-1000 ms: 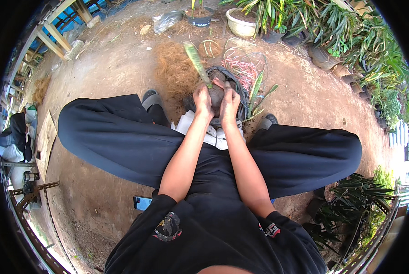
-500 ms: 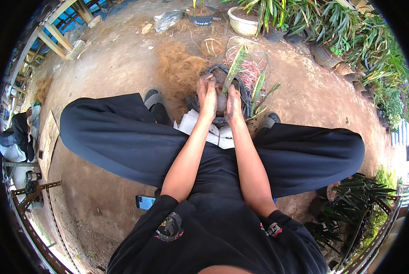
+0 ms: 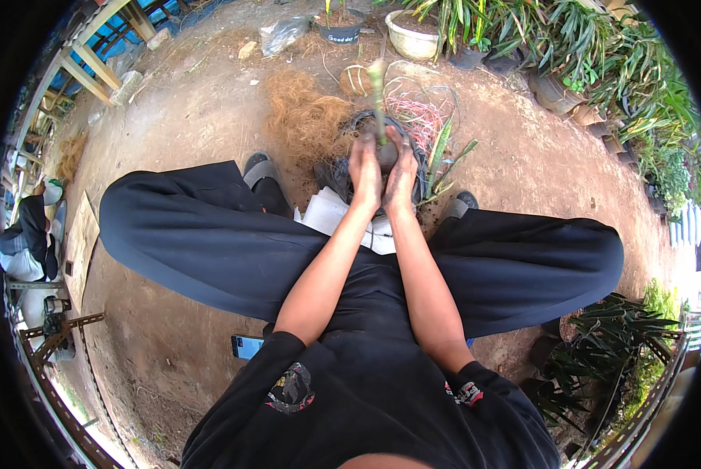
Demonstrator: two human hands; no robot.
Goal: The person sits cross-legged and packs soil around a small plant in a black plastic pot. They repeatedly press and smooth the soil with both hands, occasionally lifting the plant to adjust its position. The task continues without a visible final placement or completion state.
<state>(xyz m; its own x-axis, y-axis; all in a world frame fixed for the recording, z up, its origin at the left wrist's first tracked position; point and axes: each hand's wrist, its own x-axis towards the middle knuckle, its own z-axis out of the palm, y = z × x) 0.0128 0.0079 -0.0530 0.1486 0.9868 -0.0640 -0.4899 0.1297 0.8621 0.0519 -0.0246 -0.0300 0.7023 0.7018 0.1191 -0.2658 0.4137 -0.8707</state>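
Between my two palms sits a dark, rounded ball of soil (image 3: 387,159), with an upright, mottled green snake plant leaf (image 3: 378,98) standing from its top. My left hand (image 3: 363,168) wraps its left side. My right hand (image 3: 401,173) presses the opposite side, its fingers dirty with soil. Both are over a black plastic bag or lined container (image 3: 337,177), whose inside is mostly hidden by my hands. More snake plant leaves (image 3: 441,148) lean out just right of it. White sheets or sacking (image 3: 327,209) lie on the near side.
Brown coconut fibre (image 3: 303,109) is heaped ahead to the left, near a round fibre ball (image 3: 356,80). Pink and white string (image 3: 417,115) lies tangled to the right. Farther off are a white pot (image 3: 413,39) and a dark pot (image 3: 341,31). A phone (image 3: 248,346) rests beside my left leg.
My hands have come closer together around the soil ball. The leaf has turned edge-on, and its tip has shifted left and farther away, slightly blurred.
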